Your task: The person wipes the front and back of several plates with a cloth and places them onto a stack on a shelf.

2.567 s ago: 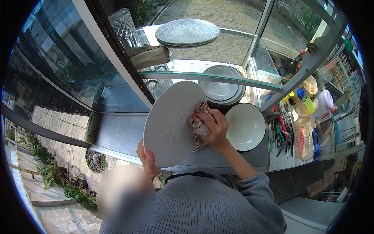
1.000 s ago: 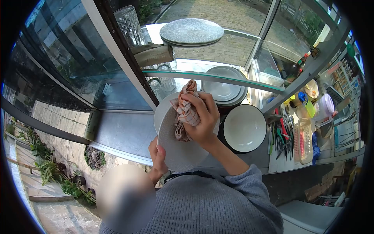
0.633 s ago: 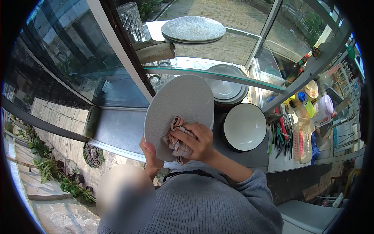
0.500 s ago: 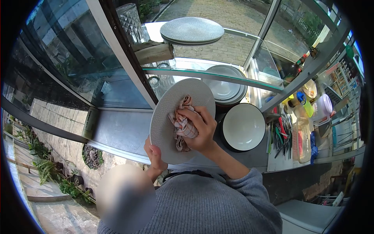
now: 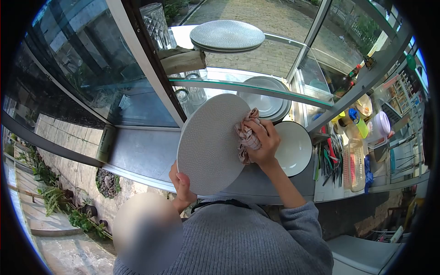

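Observation:
A large white plate (image 5: pixel 208 142) with a dimpled texture is tilted up in front of me. My left hand (image 5: pixel 182 185) grips its lower left rim, thumb on the face and the other fingers behind it. Bunched in my right hand (image 5: pixel 266 144) is a checked cloth (image 5: pixel 248 137), pale with reddish lines, at the plate's right edge. Just behind that hand sits a white bowl (image 5: pixel 293 149) with a dark rim, partly covered by the hand and wrist.
A glass shelf (image 5: pixel 256 88) crosses above the plate. Stacked plates (image 5: pixel 266 98) and glass mugs (image 5: pixel 196 94) stand beneath it; more plates (image 5: pixel 228 34) lie on top. Cutlery (image 5: pixel 332 156) and a plastic basket (image 5: pixel 354 165) are at the right. A metal frame post (image 5: pixel 146 59) rises at the left.
My right hand has moved with the cloth from the middle of the plate to its right edge, baring the plate's face. The left hand keeps its hold on the rim.

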The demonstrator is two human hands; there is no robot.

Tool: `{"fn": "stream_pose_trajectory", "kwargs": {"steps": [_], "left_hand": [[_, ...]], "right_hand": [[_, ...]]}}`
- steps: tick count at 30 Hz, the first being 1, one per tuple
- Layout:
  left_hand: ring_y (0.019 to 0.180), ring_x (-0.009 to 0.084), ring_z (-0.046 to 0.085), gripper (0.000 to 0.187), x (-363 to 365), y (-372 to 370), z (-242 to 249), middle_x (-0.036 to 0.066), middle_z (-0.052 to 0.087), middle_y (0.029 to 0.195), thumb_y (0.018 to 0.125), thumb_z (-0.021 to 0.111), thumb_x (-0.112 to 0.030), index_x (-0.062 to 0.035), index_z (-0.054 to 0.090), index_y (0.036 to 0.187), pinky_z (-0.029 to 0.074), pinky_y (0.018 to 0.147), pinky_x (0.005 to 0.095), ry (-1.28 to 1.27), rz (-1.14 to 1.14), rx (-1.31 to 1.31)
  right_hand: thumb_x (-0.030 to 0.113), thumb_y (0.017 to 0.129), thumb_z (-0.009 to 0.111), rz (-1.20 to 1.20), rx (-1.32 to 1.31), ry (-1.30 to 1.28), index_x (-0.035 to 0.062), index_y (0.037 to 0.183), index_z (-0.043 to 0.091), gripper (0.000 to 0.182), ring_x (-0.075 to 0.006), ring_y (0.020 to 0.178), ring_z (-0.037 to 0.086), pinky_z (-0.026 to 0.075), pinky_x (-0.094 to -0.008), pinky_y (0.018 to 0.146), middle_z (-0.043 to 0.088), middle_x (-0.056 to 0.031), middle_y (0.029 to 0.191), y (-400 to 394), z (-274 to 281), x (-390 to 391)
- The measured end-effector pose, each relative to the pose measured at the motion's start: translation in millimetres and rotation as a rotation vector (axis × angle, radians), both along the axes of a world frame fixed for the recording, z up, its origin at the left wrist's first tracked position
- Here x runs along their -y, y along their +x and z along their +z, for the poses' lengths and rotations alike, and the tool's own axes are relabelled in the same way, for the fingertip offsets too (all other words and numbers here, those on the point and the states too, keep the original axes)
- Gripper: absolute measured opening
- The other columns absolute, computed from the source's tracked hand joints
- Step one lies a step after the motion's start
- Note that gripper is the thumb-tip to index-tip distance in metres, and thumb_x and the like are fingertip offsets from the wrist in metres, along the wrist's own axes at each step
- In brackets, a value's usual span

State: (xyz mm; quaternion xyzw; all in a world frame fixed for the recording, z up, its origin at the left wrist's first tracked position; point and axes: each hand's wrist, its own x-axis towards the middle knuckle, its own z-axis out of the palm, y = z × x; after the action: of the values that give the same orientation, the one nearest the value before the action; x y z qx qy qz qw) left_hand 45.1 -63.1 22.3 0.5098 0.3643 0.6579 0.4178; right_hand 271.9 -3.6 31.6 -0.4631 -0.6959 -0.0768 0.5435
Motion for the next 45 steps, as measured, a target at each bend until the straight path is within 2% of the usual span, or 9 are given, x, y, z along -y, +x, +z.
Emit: {"fn": "stream_pose_trajectory", "kwargs": {"steps": [5,7,15,22,27,30,33,40,45], "left_hand": [[0.095,0.0205,0.058,0.081,7.4,16.4,20.2,0.014,0.059,0.107,0.088,0.038,-0.066,0.0072,0.046,0.121,0.047,0.079,0.0336,0.025,-0.175,-0.189],[0.091,0.0219,0.06,0.079,0.8,22.6,24.4,0.016,0.061,0.103,0.088,0.037,-0.063,0.0102,0.049,0.117,0.046,0.078,0.0327,0.04,-0.141,-0.184],[0.098,0.0243,0.059,0.079,-10.7,-12.1,2.1,0.016,0.057,0.114,0.089,0.041,-0.063,0.0074,0.044,0.124,0.047,0.082,0.0366,0.012,-0.079,-0.036],[0.092,0.0194,0.059,0.079,6.0,-1.4,22.5,0.013,0.06,0.105,0.088,0.038,-0.065,0.0072,0.048,0.118,0.047,0.075,0.0305,0.051,-0.237,-0.232],[0.09,0.0173,0.06,0.082,7.2,17.9,33.2,0.01,0.06,0.103,0.088,0.034,-0.068,0.0077,0.049,0.115,0.048,0.071,0.0289,0.017,-0.281,-0.293],[0.091,0.0182,0.06,0.084,4.2,20.4,27.0,0.012,0.061,0.104,0.087,0.033,-0.069,0.0091,0.05,0.115,0.048,0.073,0.0303,-0.048,-0.273,-0.215],[0.092,0.0196,0.06,0.085,3.9,13.3,20.9,0.014,0.061,0.104,0.088,0.032,-0.068,0.0107,0.05,0.116,0.048,0.075,0.0309,-0.092,-0.197,-0.278],[0.093,0.0218,0.062,0.081,3.9,23.2,34.8,0.018,0.064,0.104,0.09,0.038,-0.058,0.0118,0.04,0.131,0.047,0.077,0.0297,-0.028,-0.283,-0.237],[0.087,0.0207,0.061,0.077,-10.9,14.0,25.9,0.016,0.063,0.097,0.089,0.038,-0.06,0.0118,0.052,0.115,0.046,0.075,0.0315,-0.027,-0.15,-0.15]], "right_hand": [[0.01,0.065,0.067,-0.028,-0.274,0.018,0.0044,0.099,0.065,0.034,-0.0249,0.078,0.06,0.048,-0.032,0.07,0.057,-0.01,0.089,-14.0,30.4,-13.2],[0.019,0.059,0.073,0.071,-0.261,0.106,0.0119,0.1,0.067,0.043,-0.0262,0.075,0.061,0.05,-0.0355,0.063,0.058,-0.0081,0.088,-34.8,31.4,-2.4],[0.032,0.055,0.074,0.276,0.148,0.085,0.0158,0.098,0.069,0.047,-0.0226,0.071,0.06,0.048,-0.0335,0.058,0.059,-0.0062,0.088,-40.7,-15.0,48.3],[0.017,0.055,0.075,-0.066,-0.192,0.108,0.0123,0.1,0.066,0.046,-0.0255,0.074,0.06,0.05,-0.0348,0.063,0.057,-0.0079,0.089,-1.7,27.2,-20.0],[0.008,0.064,0.067,0.094,-0.236,0.169,0.0045,0.1,0.065,0.037,-0.025,0.079,0.06,0.049,-0.0312,0.07,0.056,-0.012,0.095,-35.4,65.6,-6.1],[0.029,0.065,0.075,0.234,-0.07,0.245,0.0139,0.099,0.068,0.039,-0.0226,0.073,0.061,0.05,-0.0332,0.063,0.059,-0.0092,0.093,-64.1,55.5,16.5],[0.025,0.062,0.073,0.199,-0.001,0.299,0.0205,0.102,0.067,0.041,-0.0191,0.064,0.058,0.049,-0.0312,0.057,0.057,-0.0042,0.087,-63.9,47.8,19.1],[0.027,0.062,0.072,0.046,-0.218,0.134,0.0088,0.1,0.067,0.042,-0.0252,0.077,0.061,0.049,-0.0333,0.063,0.059,-0.0105,0.093,-47.9,47.7,-8.1],[0.031,0.06,0.074,0.292,-0.115,0.047,0.0176,0.103,0.067,0.045,-0.0242,0.07,0.06,0.049,-0.0351,0.061,0.058,-0.006,0.09,-81.0,24.6,48.8]]}}
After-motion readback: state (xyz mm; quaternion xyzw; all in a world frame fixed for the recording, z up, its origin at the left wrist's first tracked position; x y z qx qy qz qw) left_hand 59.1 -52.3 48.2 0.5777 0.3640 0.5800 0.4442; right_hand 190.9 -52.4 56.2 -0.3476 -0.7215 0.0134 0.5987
